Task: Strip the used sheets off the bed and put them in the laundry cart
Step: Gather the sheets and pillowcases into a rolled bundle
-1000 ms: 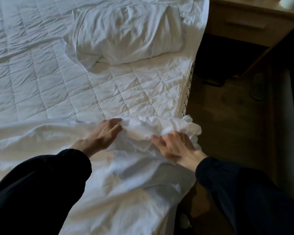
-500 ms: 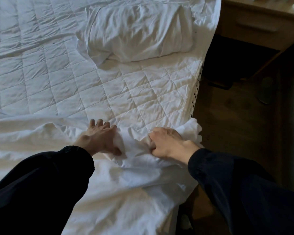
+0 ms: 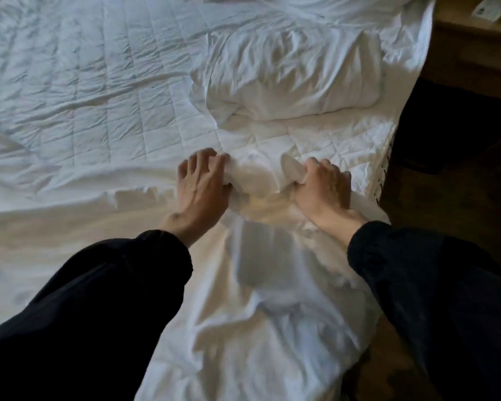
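**Sheet (image 3: 258, 299) bunched on bed (image 3: 113, 111)**

Clutched in left grip (image 3: 200, 188) and right grip (image 3: 323, 188), side by side: a gathered fold of white sheet, near the bed's right edge, just short of a pillow (image 3: 295, 73).

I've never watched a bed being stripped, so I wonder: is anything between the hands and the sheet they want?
Nothing visible. The left hand and right hand both grip the bunched sheet. The pillow lies farther up the bed, apart from the bunch. The laundry cart is not in view.
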{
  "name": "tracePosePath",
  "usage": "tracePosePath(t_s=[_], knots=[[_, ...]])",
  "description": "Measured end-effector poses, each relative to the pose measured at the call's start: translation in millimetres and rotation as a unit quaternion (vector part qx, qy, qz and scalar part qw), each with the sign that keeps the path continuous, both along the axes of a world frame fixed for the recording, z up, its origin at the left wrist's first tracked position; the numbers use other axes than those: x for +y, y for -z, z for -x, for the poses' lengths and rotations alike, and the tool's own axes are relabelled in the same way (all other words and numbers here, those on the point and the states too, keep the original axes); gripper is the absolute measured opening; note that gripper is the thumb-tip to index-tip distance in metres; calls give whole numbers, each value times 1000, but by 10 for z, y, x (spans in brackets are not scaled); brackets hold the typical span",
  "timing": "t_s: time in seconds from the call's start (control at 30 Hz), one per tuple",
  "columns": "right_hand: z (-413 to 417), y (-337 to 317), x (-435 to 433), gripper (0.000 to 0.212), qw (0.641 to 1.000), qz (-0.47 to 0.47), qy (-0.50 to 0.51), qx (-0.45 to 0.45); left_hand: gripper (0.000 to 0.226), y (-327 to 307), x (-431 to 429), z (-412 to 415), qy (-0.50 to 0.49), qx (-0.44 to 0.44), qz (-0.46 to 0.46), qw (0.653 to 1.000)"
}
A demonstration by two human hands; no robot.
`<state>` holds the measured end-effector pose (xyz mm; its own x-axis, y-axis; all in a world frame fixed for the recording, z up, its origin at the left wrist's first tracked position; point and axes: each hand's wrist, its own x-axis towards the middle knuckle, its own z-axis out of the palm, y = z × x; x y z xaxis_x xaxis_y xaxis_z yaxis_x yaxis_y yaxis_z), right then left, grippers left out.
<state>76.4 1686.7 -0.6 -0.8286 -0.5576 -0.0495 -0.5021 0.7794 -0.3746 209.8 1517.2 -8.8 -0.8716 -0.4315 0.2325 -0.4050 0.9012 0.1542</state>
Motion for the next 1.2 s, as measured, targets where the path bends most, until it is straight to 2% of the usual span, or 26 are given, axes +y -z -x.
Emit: tracePosePath(t_s=[0.03,0.1,0.2,0.27,0.33,0.43,0.6,0.73,0.9,1.0,1.07,1.13,1.2], knots=[[34,-3,-38,27,999,-45,16,0,51,-14,-25,43,1,-22,-25,999],[15,30,-103,37,991,-132,-3,-35,59,44,-108,15,11,-127,-54,990],[-163,123,-180,41,975,-181,-85,-91,62,217,-264,-249,4,-263,-122,957],[-270,184,-290,45,978,-165,-106,-72,61,317,-393,-450,-24,-292,-174,940],[-325,227,-428,60,981,-143,-122,-43,68,348,-516,-572,-74,-288,-235,925],[-350,236,-708,81,973,-147,-172,-55,80,329,-678,-670,-126,-289,-267,911],[-308,209,-1284,64,953,-191,-213,-96,90,330,-962,-750,-184,-239,-269,915],[-290,325,-1779,74,933,-194,-248,-174,88,355,-1231,-819,-225,-236,-241,914],[-345,526,-2329,80,914,-165,-285,-239,74,381,-1522,-830,-246,-220,-238,913],[-387,557,-2636,78,911,-112,-279,-283,59,404,-1645,-802,-270,-132,-298,906],[-493,551,-2800,57,897,-88,-307,-305,53,375,-1742,-797,-314,-55,-328,889],[-705,506,-2872,32,866,-103,-388,-297,76,310,-1859,-805,-396,3,-376,837],[-946,469,-2881,21,827,-116,-453,-313,100,309,-1985,-850,-477,20,-410,777]])
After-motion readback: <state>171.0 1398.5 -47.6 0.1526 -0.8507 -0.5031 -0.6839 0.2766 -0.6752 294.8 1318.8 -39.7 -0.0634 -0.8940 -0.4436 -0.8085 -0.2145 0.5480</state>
